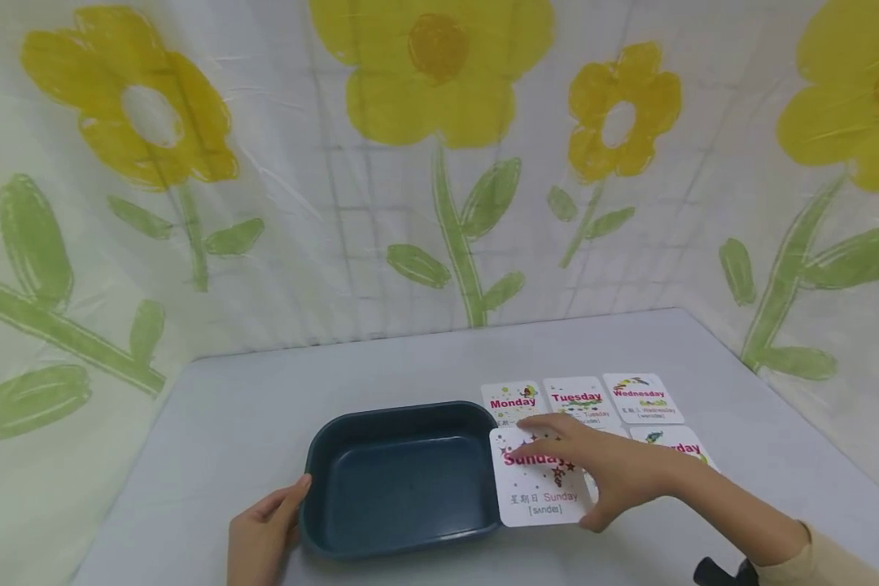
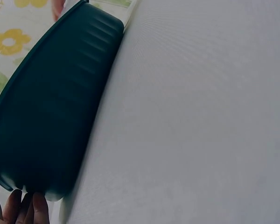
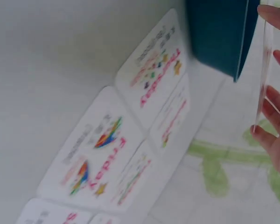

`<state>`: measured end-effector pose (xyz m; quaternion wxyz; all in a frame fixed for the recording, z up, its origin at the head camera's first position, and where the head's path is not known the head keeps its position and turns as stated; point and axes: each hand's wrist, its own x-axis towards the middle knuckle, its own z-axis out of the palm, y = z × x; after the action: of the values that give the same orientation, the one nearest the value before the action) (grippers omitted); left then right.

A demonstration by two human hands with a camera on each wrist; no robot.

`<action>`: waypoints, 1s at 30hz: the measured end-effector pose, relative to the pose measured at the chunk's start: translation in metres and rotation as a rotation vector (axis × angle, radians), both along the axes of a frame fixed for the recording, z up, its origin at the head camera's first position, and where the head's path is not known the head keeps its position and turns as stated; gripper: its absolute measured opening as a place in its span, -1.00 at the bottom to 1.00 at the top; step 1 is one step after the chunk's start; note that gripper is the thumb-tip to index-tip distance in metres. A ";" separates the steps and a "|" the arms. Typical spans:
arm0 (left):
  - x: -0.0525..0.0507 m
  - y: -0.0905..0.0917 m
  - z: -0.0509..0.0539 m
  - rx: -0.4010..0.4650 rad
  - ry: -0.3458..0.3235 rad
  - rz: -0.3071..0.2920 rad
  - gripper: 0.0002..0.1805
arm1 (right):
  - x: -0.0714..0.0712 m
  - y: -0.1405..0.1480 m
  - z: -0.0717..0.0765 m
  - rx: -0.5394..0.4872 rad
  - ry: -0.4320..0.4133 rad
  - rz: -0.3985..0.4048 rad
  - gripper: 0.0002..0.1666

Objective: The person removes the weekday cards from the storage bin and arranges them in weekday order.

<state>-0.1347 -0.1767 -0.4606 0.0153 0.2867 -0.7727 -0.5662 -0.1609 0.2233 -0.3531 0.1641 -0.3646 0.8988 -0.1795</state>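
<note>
A dark teal plastic basin point(image 1: 403, 413) stands on the white table. My left hand point(image 1: 260, 533) grips its left end, thumb at the rim; in the left wrist view the fingertips point(image 2: 39, 207) touch the outer wall. Over the basin's right edge, my right hand point(image 1: 611, 460) holds a white "Sunday" card point(image 1: 538, 505) by its edges between thumb and fingers, printed face toward the head camera. The right wrist view catches this card point(image 3: 265, 70) edge-on. Beneath the right hand, other cards lie face up, partly covered by hand and card.
Behind the right hand lie the Monday point(image 1: 513, 399), Tuesday point(image 1: 575, 395) and Wednesday point(image 1: 643, 399) cards. Nearer are the Thursday point(image 3: 154, 60) and Friday point(image 3: 102, 149) cards and one ending in "rday" point(image 1: 674, 443). A flower-printed curtain point(image 1: 278, 277) hangs behind the table.
</note>
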 end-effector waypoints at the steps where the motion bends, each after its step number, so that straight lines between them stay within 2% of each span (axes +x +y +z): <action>1: 0.000 0.000 0.000 -0.003 -0.002 0.008 -0.11 | 0.002 0.004 -0.001 0.006 0.000 -0.004 0.12; 5: 0.000 0.000 -0.001 -0.007 -0.006 0.036 -0.12 | 0.009 0.014 -0.005 0.023 0.006 -0.007 0.13; 10: 0.000 -0.002 -0.001 0.009 0.000 0.024 -0.11 | 0.017 0.021 -0.012 -0.004 -0.034 -0.003 0.13; 15: 0.000 0.000 0.000 0.012 0.000 0.023 -0.10 | 0.031 0.025 -0.031 -0.024 -0.100 0.001 0.04; 20: -0.001 0.001 0.000 0.015 0.000 0.041 -0.13 | 0.043 0.029 -0.049 -0.003 -0.095 -0.006 -0.07; 25: -0.001 -0.001 -0.002 0.023 0.010 0.037 -0.10 | 0.047 0.029 -0.062 0.019 -0.102 0.024 -0.15; 30: -0.002 0.001 -0.004 -0.010 -0.003 0.033 -0.11 | 0.048 0.027 -0.068 0.025 -0.137 0.012 -0.21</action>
<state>-0.1363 -0.1759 -0.4641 0.0249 0.3005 -0.7707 -0.5614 -0.1126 0.2504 -0.4214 0.2309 -0.3548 0.8854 -0.1919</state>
